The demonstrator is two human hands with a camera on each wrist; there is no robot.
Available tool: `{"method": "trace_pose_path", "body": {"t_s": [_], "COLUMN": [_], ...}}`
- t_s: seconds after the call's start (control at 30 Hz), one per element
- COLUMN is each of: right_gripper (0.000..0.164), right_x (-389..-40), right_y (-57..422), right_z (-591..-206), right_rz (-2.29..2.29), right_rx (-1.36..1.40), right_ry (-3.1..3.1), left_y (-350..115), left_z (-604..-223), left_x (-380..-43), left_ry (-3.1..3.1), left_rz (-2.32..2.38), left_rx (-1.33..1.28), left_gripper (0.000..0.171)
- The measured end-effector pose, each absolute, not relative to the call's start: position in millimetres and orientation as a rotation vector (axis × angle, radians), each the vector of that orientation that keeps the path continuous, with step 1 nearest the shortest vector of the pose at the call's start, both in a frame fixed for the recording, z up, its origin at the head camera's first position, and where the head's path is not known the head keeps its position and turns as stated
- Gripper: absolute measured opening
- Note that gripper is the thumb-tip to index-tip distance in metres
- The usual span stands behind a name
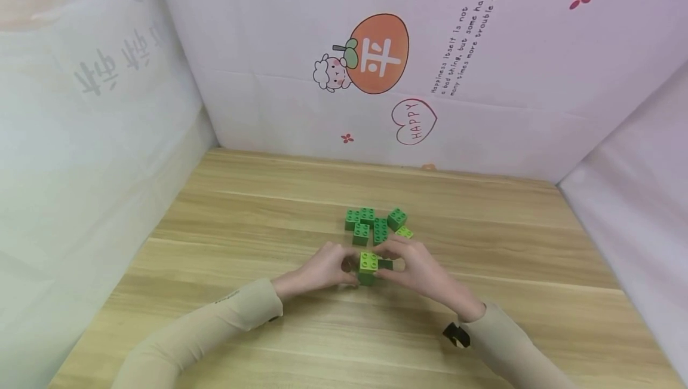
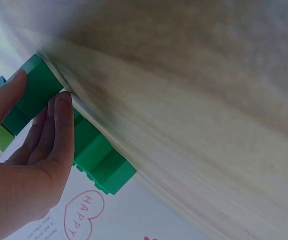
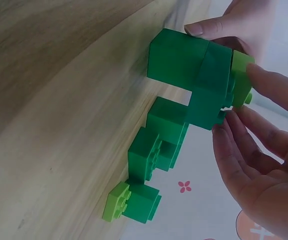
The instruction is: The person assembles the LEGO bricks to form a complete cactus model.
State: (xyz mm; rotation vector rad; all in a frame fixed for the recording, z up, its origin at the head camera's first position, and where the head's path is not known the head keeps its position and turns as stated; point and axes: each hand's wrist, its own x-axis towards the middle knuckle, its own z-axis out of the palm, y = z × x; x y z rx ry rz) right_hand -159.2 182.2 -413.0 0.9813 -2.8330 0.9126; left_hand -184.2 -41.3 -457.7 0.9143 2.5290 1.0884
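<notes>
Pinching the bottom green brick (image 1: 366,279) with your left hand (image 1: 322,266) and the lime top brick (image 1: 368,262) with your right hand (image 1: 421,266), you have both nearer than the loose bricks (image 1: 380,230); pressing over the middle brick's (image 3: 209,90) right overhang could tip everything.

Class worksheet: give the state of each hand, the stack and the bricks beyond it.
Stack: upright, three layers high.
Left hand: grips the bottom brick.
Right hand: pinches the light green top brick.
Green bricks: beyond the stack, studs up.
Loose light green brick: studs up.
</notes>
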Motion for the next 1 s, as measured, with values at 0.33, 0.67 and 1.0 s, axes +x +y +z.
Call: {"method": "trace_pose_path", "body": {"t_s": [0.33, 0.67, 1.0], "right_gripper": [0.038, 0.035, 0.035], "right_x": [-157, -158, -158], "right_y": [189, 195, 198], "right_z": [-417, -424, -429], "right_rz": [0.913, 0.906, 0.909], "right_rx": [0.922, 0.989, 0.976], "right_ry": [-2.845, -2.832, -2.845], "left_y": [-42, -42, -41], "left_z": [-460, -460, -459], "left_x": [-184, -183, -185], "left_ry": [2.537, 2.538, 2.531], "left_rz": [1.102, 1.089, 1.093], "left_rx": [0.925, 0.921, 0.905], "left_gripper": [0.029, 0.03, 0.031]}}
